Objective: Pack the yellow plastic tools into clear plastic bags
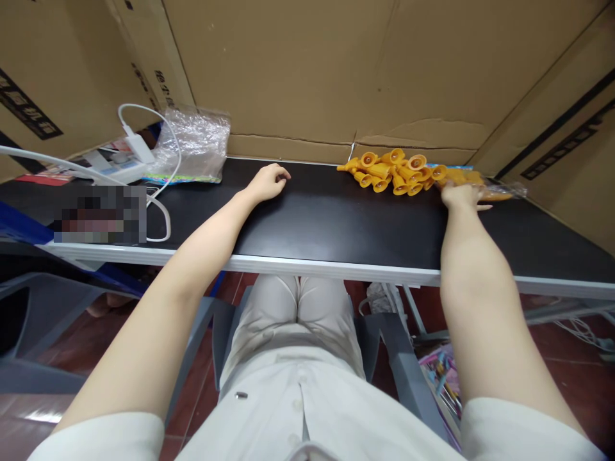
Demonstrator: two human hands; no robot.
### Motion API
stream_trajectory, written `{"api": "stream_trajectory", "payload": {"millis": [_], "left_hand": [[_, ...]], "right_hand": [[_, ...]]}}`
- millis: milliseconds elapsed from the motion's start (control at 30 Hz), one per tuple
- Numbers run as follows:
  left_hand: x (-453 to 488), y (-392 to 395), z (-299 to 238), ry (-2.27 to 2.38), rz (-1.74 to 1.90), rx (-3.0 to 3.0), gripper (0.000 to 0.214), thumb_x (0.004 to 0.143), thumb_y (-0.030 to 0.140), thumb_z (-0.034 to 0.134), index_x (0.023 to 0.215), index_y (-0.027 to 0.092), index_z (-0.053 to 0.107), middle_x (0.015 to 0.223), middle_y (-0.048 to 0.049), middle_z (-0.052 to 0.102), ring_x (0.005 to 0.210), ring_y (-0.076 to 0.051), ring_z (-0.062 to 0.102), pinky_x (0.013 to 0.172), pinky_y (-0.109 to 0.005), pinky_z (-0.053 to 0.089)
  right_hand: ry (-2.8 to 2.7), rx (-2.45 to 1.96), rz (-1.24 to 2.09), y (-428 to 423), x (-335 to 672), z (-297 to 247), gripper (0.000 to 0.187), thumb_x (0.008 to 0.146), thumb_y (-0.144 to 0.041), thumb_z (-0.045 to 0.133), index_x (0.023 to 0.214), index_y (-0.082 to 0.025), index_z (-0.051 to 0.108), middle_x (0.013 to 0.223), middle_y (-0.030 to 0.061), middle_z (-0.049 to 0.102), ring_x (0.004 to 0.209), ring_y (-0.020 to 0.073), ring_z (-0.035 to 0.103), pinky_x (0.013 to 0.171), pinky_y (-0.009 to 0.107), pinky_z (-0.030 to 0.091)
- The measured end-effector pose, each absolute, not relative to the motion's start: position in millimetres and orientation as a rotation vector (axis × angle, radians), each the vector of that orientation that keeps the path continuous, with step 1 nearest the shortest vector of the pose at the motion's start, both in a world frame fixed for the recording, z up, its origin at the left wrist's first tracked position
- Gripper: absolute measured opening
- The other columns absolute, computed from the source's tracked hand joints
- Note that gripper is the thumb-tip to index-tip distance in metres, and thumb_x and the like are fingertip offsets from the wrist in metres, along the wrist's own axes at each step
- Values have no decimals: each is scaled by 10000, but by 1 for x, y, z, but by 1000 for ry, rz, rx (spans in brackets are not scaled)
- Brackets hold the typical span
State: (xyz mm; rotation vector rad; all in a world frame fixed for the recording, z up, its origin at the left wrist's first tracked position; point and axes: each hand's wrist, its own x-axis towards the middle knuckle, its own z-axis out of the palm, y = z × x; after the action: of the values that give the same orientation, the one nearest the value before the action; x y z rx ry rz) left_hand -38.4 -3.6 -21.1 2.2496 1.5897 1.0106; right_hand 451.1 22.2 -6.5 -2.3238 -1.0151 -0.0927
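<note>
My left hand [270, 182] rests on the black tabletop, its fingers loosely curled in, with nothing visible in them. At the right, my right hand [462, 193] is at the end of a heap of yellow horn-shaped pieces [380, 171] with flared, cup-like ends. Its fingers bend over yellow pieces beside a clear plastic bag [512, 190], while one finger sticks out to the right. The fingertips are partly hidden, so the exact grip is hard to see. More yellow pieces [468, 176] lie just beyond this hand.
Cardboard walls [307, 70] enclose the back and sides of the black table [336, 224]. At the left lie a clear plastic packet [195, 144], a white cable [166, 218] and a white plug [139, 146]. Beneath the table's right side stands a box of colourful items [444, 378].
</note>
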Motion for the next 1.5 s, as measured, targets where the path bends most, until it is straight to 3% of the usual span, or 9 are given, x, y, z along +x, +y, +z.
{"api": "stream_trajectory", "payload": {"millis": [133, 267, 533, 767, 967, 1067, 1267, 1367, 1500], "left_hand": [[-37, -8, -16, 1714, 859, 2331, 362, 900, 125, 539, 1142, 144, 807, 1235, -136, 743, 1194, -283, 705, 1197, -434, 503], [-44, -15, -7, 2047, 836, 2178, 457, 934, 161, 547, 1350, 115, 733, 1482, -206, 668, 1440, -367, 602, 1280, -496, 448], [-103, -19, -1, 2567, 694, 1547, 879, 877, 195, 634, 1685, 4, 344, 1816, -315, 219, 1732, -414, 167, 1386, -676, 190], [-133, -14, -8, 2598, 798, 1346, 770, 887, 379, 613, 1608, 124, 525, 1629, -251, 590, 1612, -438, 445, 1344, -755, 148], [-121, -19, 2, 2676, 835, 1336, 639, 899, 384, 543, 1451, 93, 675, 1481, -246, 710, 1525, -414, 560, 1362, -672, 158], [-108, -29, 13, 2642, 975, 1461, 598, 929, 381, 520, 1441, 119, 683, 1432, -186, 753, 1520, -374, 568, 1362, -681, 70], [-69, -50, 37, 2269, 1287, 2100, 695, 960, 12, 336, 1637, 89, 472, 1677, -154, 566, 1646, -214, 423, 1382, -632, -180], [-55, -46, 34, 1951, 1158, 2393, 753, 928, -19, 357, 1646, 174, 471, 1712, -51, 542, 1684, -166, 344, 1410, -576, -137], [-48, -30, 15, 1529, 780, 2625, 597, 994, 112, 401, 1500, 313, 645, 1521, -1, 722, 1673, -249, 380, 1368, -724, -36]], "right_hand": [[-791, -2264, -73, 33, 449, -3, 646, 1067, -233, 503, 1681, -38, 464, 1754, 288, 352, 1703, 270, 229, 1359, 582, 7], [-861, -2145, -273, 35, 435, 16, 675, 956, -119, 495, 1629, -77, 529, 1757, 216, 388, 1692, 230, 246, 1363, 545, -26], [-1417, -1786, -571, 9, 378, 43, 565, 918, -136, 551, 1474, -91, 638, 1656, 204, 535, 1590, 269, 436, 1336, 440, 221], [-1959, -1546, -528, -15, 345, 39, 512, 996, -136, 436, 1474, -63, 605, 1614, 270, 556, 1556, 315, 477, 1299, 461, 295], [-2156, -1494, -412, -17, 339, 32, 558, 1002, -211, 399, 1521, -207, 605, 1587, 173, 602, 1538, 383, 493, 1237, 611, 366], [-2170, -1485, -417, -11, 339, 28, 557, 995, -234, 381, 1485, -189, 641, 1543, 186, 635, 1496, 382, 535, 1228, 606, 376], [-2233, -1489, -427, -4, 336, 20, 573, 993, -273, 421, 1524, -201, 623, 1491, 211, 667, 1430, 444, 571, 1176, 675, 395], [-2261, -1538, -461, -6, 332, 18, 635, 1008, -291, 440, 1624, -160, 524, 1582, 240, 589, 1482, 455, 524, 1197, 672, 374], [-2272, -1616, -501, -7, 325, 16, 734, 1022, -331, 489, 1714, -117, 375, 1665, 267, 488, 1518, 472, 468, 1221, 676, 334]]}}
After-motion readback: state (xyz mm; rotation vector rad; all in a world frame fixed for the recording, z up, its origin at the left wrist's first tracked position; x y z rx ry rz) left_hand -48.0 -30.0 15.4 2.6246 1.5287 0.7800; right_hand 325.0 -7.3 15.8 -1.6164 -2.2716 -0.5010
